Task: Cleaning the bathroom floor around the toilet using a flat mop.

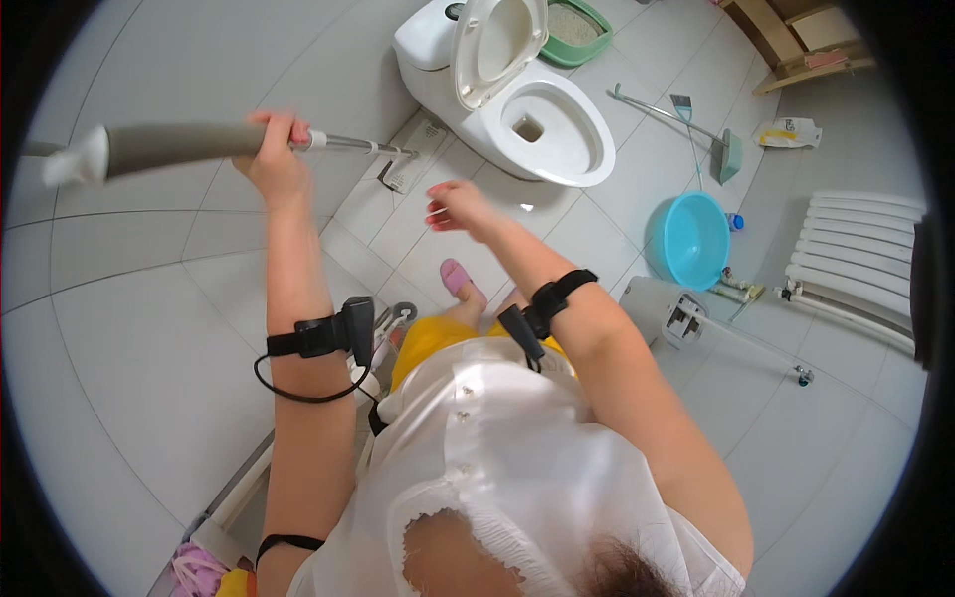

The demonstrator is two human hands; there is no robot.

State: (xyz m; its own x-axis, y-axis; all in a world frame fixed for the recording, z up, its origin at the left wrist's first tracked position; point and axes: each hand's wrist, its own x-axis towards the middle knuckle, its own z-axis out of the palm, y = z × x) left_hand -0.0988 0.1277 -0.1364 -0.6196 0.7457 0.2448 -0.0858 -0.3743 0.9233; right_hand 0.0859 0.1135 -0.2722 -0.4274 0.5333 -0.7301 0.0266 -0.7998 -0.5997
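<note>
My left hand [276, 164] is closed round the pole of what looks like a flat mop, just below its thick grey grip [184, 147]. From there the silver pole [348, 143] slants down to a flat, slotted rectangular head [413, 157] on the tiles beside the toilet. My right hand [460, 209] hangs in the air in front of the toilet bowl, its fingers loosely bent and holding nothing. The white toilet [572, 139] stands ahead with its lid raised.
A green litter tray [582, 50] sits behind the toilet. To the right are a blue basin [691, 239], a broom [731, 156] lying on the floor, a white radiator [856, 259] and a grey-white box-like appliance [652, 308]. A tiled wall [129, 328] rises close on my left.
</note>
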